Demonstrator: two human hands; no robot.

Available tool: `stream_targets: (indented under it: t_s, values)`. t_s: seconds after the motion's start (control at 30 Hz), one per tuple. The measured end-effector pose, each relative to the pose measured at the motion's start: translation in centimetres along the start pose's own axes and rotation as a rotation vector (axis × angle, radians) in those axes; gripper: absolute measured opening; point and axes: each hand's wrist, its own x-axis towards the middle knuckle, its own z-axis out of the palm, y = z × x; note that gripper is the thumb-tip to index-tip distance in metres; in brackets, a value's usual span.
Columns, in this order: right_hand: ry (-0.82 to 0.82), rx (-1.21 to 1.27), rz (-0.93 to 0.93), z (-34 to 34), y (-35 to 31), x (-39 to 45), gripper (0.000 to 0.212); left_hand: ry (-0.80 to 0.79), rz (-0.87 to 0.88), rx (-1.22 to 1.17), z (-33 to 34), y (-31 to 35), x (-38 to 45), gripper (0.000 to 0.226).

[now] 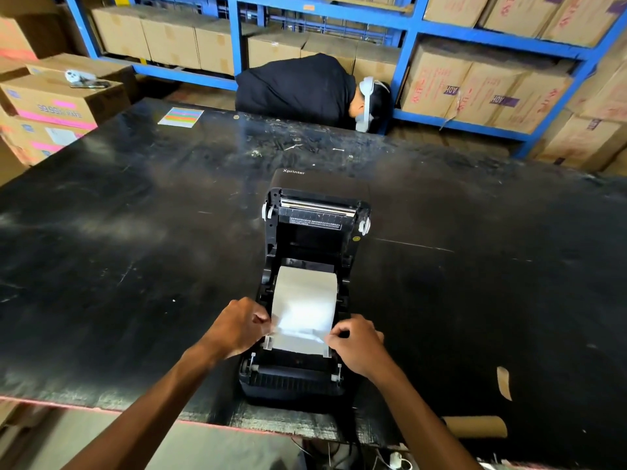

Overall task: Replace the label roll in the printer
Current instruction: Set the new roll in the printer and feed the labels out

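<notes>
Xprinter label printer lid open on our black table, white label roll seated inside, our left hand and right hand pinching its paper's opposite edges

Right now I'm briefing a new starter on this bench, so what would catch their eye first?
The open printer at the near middle of the black table, with the left hand and right hand pinching the white label paper at its front. Behind the table, a person in black bends low by the blue shelves.
</notes>
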Motion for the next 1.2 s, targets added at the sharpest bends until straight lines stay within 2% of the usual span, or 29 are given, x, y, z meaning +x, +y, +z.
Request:
stream_targets:
  t_s: [0.1, 0.2, 0.33, 0.47, 0.63, 0.73, 0.8, 0.87, 1.0, 1.2]
  values:
    - [-0.036, 0.04, 0.01, -0.5, 0.0, -0.2, 0.018, 0.001, 0.008, 0.008, 0.1, -0.2, 0.0, 0.018]
    - [-0.034, 0.087, 0.009, -0.6, 0.1, 0.0, 0.017, -0.066, 0.013, 0.051, -0.3, -0.2, 0.1, 0.016]
    - [0.047, 0.099, 0.011, 0.4, 0.0, 0.0, 0.03, -0.086, 0.018, 0.075, -0.5, -0.4, 0.4, 0.03]
    - [0.019, 0.126, 0.047, 0.6, 0.2, 0.0, 0.034, -0.054, 0.024, 0.057, -0.4, -0.4, 0.5, 0.018]
    - [0.06, 0.04, 0.019, 0.2, -0.2, 0.0, 0.023, -0.034, 0.05, 0.055, -0.2, -0.3, 0.3, 0.015]
    - [0.066, 0.095, 0.034, 0.4, -0.3, -0.3, 0.02, -0.07, 0.046, 0.097, -0.3, -0.3, 0.4, 0.038]
    - [0.091, 0.122, 0.05, 0.7, -0.2, -0.2, 0.02, -0.081, 0.041, 0.091, -0.5, -0.2, 0.4, 0.045]
    - [0.068, 0.165, 0.091, 0.5, -0.2, -0.2, 0.024, -0.084, 0.032, 0.047, -0.7, -0.2, 0.5, 0.042]
    - [-0.026, 0.14, 0.121, -0.1, -0.1, 0.0, 0.018, -0.058, 0.015, -0.029, -0.8, -0.8, 0.7, 0.017]
    - [0.105, 0.154, 0.061, 0.3, -0.6, -0.8, 0.016, -0.093, 0.032, 0.036, -0.7, -0.7, 0.9, 0.016]
